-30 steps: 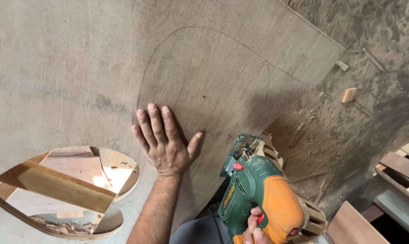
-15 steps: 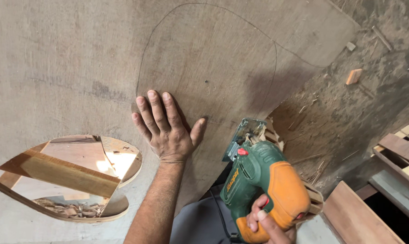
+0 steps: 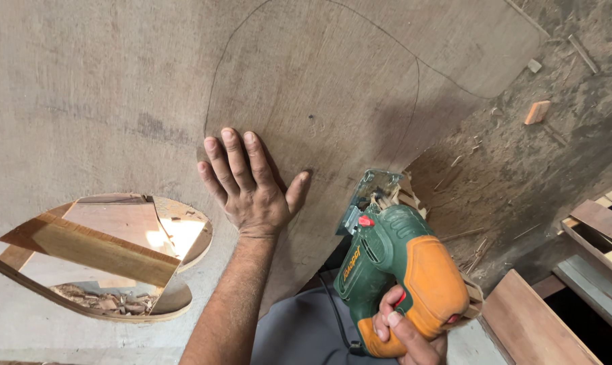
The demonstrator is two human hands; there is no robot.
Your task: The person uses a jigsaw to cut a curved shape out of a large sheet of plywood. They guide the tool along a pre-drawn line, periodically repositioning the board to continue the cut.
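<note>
My left hand (image 3: 252,186) lies flat, fingers spread, on a large grey plywood sheet (image 3: 116,81). A pencilled oval outline (image 3: 414,74) curves around and above that hand. My right hand (image 3: 404,331) grips the rear handle of a green and orange jigsaw (image 3: 394,263). The saw's clear front guard (image 3: 370,189) sits at the sheet's near edge, just right of my left thumb, where the pencil line meets the edge.
An oval hole (image 3: 103,257) is cut in the sheet at the left, with timber pieces and wood chips showing through it. Dusty ground with a small wood block (image 3: 537,111) and scraps lies to the right. Boards (image 3: 542,324) and slats (image 3: 603,230) sit at lower right.
The view has shifted, so the sheet and hole sit slightly lower and leftward. The saw has edged toward the sheet's edge. My left hand stays flat on the same spot.
</note>
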